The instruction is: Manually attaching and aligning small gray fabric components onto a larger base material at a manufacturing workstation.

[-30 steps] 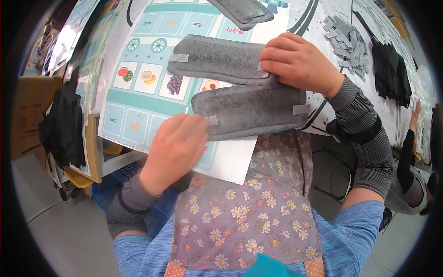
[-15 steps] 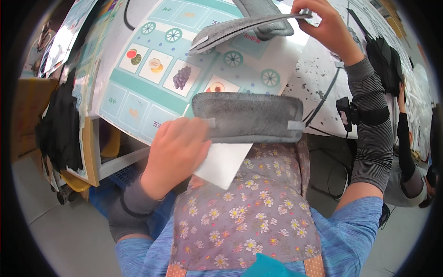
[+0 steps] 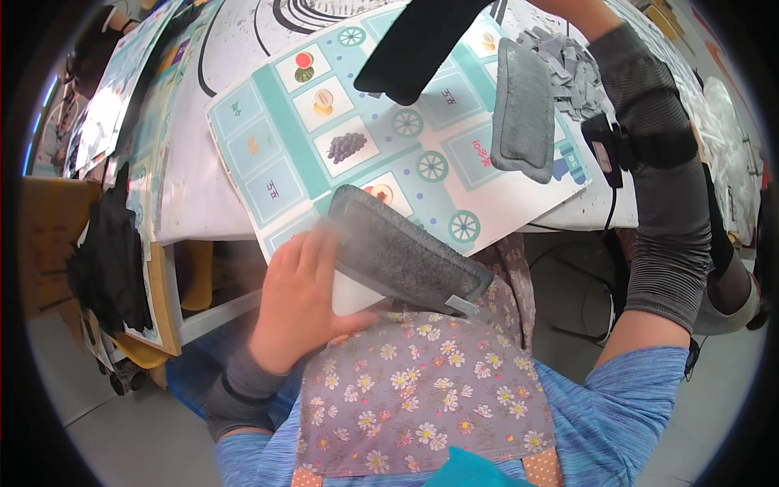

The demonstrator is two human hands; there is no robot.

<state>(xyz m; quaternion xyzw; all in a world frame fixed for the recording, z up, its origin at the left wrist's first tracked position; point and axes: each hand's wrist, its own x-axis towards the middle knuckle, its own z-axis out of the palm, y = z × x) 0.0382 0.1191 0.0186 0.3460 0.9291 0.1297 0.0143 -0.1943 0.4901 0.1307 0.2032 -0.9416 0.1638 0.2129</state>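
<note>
Left hand at grey pad, right hand cut off at upper edge

Head view. Left hand (image 3: 296, 304): grip spread, fingers side by side, thumb set apart; fingertips blurred, at the left end of the near grey fleecy pad (image 3: 406, 252). That pad slants across the near edge of the printed fruit-picture sheet (image 3: 495, 191), its right end reaching over the floral apron (image 3: 430, 390); small pale tab (image 3: 461, 306) at that end.

Right hand (image 3: 568, 6): only partly in view; cannot tell whether its grip is spread or closed. Black flat piece (image 3: 422, 49) slants in front of the sheet, its upper end running out of view near this hand; contact cannot be told.

Second grey pad (image 3: 523, 114) lies lengthwise on the sheet's right part. Heap of grey strips (image 3: 580, 81) just beyond it on the white table (image 3: 191, 203).
</note>
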